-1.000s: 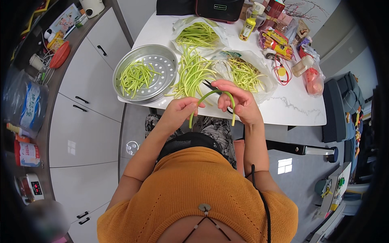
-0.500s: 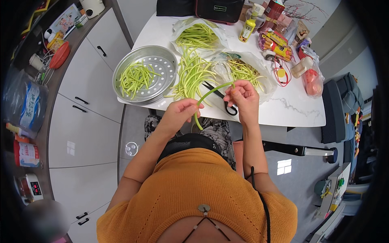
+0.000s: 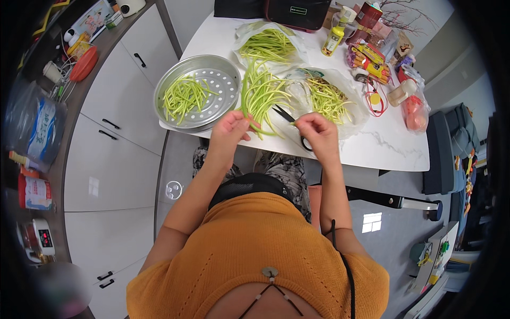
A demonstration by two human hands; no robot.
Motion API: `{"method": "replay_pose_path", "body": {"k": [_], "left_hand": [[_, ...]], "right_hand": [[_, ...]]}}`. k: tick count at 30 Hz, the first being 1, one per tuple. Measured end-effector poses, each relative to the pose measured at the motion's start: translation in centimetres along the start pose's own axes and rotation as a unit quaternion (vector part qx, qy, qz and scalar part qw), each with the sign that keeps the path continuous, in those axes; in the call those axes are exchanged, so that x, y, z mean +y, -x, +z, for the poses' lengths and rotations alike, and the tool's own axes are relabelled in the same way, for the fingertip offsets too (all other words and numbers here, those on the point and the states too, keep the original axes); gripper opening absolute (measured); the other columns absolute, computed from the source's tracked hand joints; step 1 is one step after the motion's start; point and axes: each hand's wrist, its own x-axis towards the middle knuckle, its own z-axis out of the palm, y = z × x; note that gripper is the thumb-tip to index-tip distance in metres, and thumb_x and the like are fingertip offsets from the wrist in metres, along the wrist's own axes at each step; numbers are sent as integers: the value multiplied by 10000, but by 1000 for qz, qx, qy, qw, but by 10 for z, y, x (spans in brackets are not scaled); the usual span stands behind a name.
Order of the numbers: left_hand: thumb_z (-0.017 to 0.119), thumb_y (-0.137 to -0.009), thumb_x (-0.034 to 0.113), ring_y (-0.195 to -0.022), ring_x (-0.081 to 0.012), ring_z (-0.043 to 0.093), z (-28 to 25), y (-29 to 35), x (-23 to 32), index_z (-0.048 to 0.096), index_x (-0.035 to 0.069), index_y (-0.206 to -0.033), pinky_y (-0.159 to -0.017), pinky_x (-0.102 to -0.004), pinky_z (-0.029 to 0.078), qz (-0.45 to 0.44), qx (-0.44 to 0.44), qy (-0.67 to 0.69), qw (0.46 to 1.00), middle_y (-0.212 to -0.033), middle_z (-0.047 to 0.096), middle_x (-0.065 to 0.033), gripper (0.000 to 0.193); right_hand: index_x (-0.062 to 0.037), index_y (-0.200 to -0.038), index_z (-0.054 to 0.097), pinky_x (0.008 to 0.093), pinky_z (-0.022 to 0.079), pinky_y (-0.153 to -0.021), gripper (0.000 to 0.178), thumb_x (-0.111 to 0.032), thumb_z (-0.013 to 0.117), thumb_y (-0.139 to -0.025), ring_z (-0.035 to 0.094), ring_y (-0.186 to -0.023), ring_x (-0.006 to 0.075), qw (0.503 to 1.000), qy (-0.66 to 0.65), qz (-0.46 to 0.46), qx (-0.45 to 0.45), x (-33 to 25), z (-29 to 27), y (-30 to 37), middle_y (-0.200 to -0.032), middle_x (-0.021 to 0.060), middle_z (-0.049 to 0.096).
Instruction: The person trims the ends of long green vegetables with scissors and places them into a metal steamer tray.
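Observation:
My left hand [image 3: 231, 131] pinches a long green vegetable stem [image 3: 264, 131], which curves out past the fingers over the table's front edge. My right hand [image 3: 320, 136] is closed, thumb and finger together on a tiny greenish tip [image 3: 292, 124]. Black scissors [image 3: 285, 113] lie beside it, partly hidden by that hand. Beyond my left hand is a loose heap of long stems [image 3: 263, 94]. To the left a round perforated metal pan [image 3: 222, 109] holds short green pieces [image 3: 183, 98]. An open plastic bag [image 3: 356, 109] with pale stem scraps lies beyond my right hand.
Another plastic bag [image 3: 245, 33] full of long stems lies farther back on the white table [image 3: 393, 151]. A yellow bottle [image 3: 333, 41], packaged sausages [image 3: 367, 61] and a red cord [image 3: 378, 109] are at the right. Cabinets [image 3: 114, 154] stand at the left.
My hands have moved apart. The stem no longer spans between them; it stays in my left hand, while my right hand has come lower with a small tip.

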Motion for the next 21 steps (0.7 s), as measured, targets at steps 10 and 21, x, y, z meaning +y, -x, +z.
{"method": "replay_pose_path", "body": {"k": [10,21], "left_hand": [[534,-919,141,-862,-113,598,-4,0,5,547,52,-1009,-751,-230,445,14,28,37,999,-954,659,-81,127],[543,-915,144,-877,-123,606,0,3,4,542,57,-1015,-764,-233,454,10,5,18,1000,-967,656,-77,132]], "right_hand": [[-58,-1010,649,373,467,-838,240,-56,663,-770,588,-946,307,857,427,-213,196,6,-43,-34,-1028,137,620],[-64,-937,656,361,483,-707,258,-72,722,-688,589,-846,274,852,383,-356,-12,-28,29,-8,-917,83,614]]}}
